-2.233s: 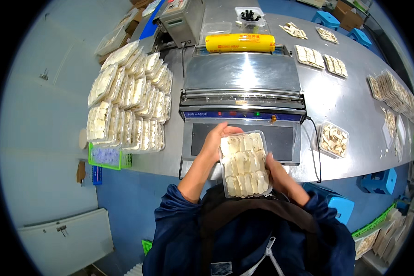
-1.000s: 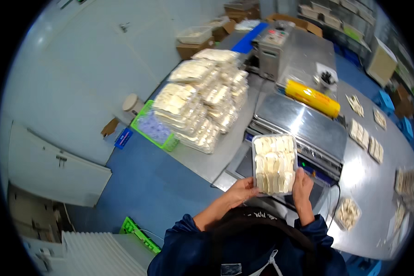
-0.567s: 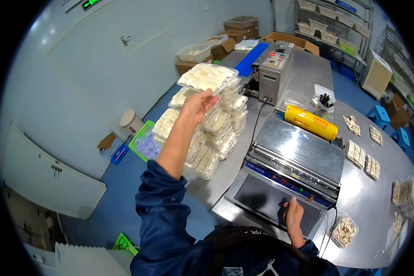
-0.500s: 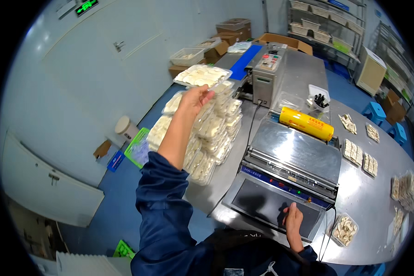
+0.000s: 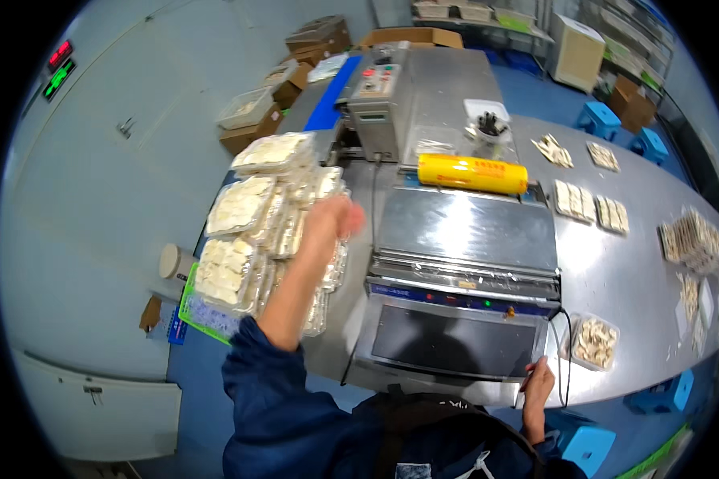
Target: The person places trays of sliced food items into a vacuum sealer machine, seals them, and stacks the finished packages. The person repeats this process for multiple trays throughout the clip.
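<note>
Left hand [image 5: 333, 219]: blurred, over the right side of the tray stack; the fingers look loosely bent, but I cannot tell how wide the grip is or whether it touches a tray; no lifted tray shows in it.
Right hand [image 5: 538, 380]: low, at the front right corner of a silver metal wrapping machine [image 5: 465, 227]; the thumb lies by the edge, and whether the fingers close on it cannot be told.
Tray stack: clear, shallow rectangular plastic trays [image 5: 224, 271] of pale sliced mushrooms, piled in several columns left of the machine.
Tray weight: probably light, an easy lift for 1 hand.
Tray feel: walls likely thin and springy; the glossy covering, seemingly film, may be slippery.
Slices: probably soft, easily bruised or broken by pressure from above.
Hold: best at 2 opposite side walls or under the rim, kept level, palm off the top.
Pile: uneven columns may shift if a tray drags on its neighbour.
Machine front: flat dark rectangular pad [image 5: 455, 339], between the 2 hands.
Machine back: yellow printed cylindrical roll [image 5: 471, 173].
Right of machine: clear square plastic tub [image 5: 593, 343] of loose slices, near the right hand.
Stack's near side: bright green plastic basket [image 5: 190, 310].
</note>
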Demonstrator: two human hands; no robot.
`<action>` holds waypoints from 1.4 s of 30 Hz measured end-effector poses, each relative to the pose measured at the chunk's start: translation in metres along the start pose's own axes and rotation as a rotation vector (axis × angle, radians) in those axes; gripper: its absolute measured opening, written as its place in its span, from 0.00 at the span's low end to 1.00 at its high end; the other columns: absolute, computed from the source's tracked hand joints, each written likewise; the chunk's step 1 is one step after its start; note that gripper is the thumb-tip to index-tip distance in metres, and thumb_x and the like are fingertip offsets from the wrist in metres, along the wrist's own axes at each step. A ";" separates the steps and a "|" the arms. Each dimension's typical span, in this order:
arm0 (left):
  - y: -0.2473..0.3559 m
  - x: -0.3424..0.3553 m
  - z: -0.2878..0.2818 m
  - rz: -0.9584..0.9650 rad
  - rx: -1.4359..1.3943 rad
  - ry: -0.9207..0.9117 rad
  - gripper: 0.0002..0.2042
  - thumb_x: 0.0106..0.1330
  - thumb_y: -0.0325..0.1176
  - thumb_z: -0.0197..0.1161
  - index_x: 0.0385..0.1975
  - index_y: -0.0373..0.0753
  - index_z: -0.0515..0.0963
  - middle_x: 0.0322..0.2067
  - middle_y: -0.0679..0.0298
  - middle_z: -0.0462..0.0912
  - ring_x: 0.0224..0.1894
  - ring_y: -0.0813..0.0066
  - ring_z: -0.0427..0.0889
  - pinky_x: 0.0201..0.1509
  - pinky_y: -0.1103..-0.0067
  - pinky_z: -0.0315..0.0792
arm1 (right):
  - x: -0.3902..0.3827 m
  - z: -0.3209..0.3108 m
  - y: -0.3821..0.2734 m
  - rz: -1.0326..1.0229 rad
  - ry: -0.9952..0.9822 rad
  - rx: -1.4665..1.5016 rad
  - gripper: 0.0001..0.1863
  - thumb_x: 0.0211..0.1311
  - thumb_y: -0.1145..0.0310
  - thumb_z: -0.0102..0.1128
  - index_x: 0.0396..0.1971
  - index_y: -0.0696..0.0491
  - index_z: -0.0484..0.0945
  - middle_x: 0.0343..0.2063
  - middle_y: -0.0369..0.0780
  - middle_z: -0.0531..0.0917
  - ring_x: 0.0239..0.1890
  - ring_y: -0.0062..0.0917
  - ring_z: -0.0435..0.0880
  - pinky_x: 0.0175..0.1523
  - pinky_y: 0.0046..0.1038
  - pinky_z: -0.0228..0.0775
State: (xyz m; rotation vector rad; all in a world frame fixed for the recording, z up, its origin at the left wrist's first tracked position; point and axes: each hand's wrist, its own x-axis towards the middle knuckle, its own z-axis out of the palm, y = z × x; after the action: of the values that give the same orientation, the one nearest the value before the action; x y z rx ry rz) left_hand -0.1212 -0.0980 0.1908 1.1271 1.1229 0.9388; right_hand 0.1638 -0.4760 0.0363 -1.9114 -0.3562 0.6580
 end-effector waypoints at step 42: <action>-0.273 -0.191 0.257 0.338 1.322 0.117 0.06 0.59 0.29 0.49 0.23 0.37 0.70 0.18 0.54 0.72 0.18 0.52 0.71 0.22 0.66 0.66 | 0.705 -0.210 0.034 0.058 0.304 -0.266 0.16 0.48 0.66 0.56 0.18 0.68 0.75 0.15 0.45 0.76 0.16 0.29 0.73 0.19 0.34 0.60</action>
State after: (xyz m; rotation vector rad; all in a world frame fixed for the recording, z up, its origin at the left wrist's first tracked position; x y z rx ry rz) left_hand 0.0971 -0.3853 -0.0259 2.3893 1.7334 0.4140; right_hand 0.8545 -0.2794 -0.1289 -2.2448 -0.2019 0.3607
